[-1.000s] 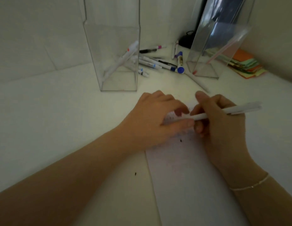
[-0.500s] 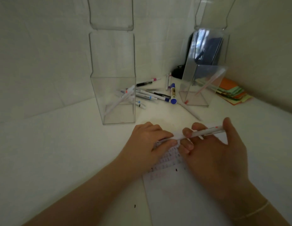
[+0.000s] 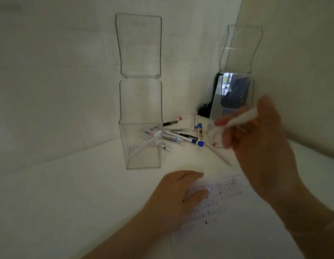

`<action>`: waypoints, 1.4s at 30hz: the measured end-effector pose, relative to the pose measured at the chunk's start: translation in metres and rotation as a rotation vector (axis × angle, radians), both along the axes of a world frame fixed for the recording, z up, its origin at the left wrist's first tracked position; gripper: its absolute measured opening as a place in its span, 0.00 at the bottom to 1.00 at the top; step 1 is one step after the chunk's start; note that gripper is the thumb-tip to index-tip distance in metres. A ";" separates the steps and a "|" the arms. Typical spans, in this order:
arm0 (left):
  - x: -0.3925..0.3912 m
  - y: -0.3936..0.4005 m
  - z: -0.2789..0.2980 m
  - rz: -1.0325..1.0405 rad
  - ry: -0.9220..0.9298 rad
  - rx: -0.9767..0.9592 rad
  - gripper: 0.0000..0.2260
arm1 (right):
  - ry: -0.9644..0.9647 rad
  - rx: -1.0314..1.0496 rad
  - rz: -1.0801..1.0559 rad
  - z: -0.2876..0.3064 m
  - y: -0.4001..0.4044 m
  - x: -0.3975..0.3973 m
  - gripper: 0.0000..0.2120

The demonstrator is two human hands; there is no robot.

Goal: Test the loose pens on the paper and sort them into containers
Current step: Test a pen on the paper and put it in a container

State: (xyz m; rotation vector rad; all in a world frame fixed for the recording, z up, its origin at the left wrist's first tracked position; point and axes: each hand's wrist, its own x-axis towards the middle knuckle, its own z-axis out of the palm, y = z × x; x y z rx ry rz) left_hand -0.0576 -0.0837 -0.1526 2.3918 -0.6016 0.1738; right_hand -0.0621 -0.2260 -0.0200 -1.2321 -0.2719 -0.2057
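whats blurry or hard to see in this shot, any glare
Head view: dim overall; the right hand and its white pen are motion-smeared; the right clear container carries a bright reflection; marks on the paper under the left hand are too soft to read.

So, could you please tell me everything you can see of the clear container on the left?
The left clear container looks like transparent plastic: a tall, square box standing upright on the white tabletop, its hinged lid flipped open upward. Inside, one white pen with an orange band leans diagonally. Loose pens lie behind and beside it. Neither hand touches it.
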 end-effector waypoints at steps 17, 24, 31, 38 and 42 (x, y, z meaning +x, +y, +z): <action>0.010 0.002 0.007 0.015 0.079 -0.015 0.20 | -0.132 -1.170 0.057 0.048 0.143 0.103 0.11; 0.016 0.009 0.009 0.124 0.369 -0.560 0.07 | -0.531 -0.530 -0.626 0.053 0.107 0.112 0.09; 0.032 0.025 0.020 0.276 0.368 -0.968 0.10 | 0.017 -1.116 -0.284 -0.057 0.067 0.139 0.06; 0.033 0.027 0.015 0.348 0.184 -0.807 0.13 | -0.037 -1.575 -0.025 -0.087 0.086 0.142 0.11; 0.033 0.029 0.015 0.353 0.177 -0.767 0.11 | -0.171 -1.825 -0.039 -0.081 0.087 0.138 0.13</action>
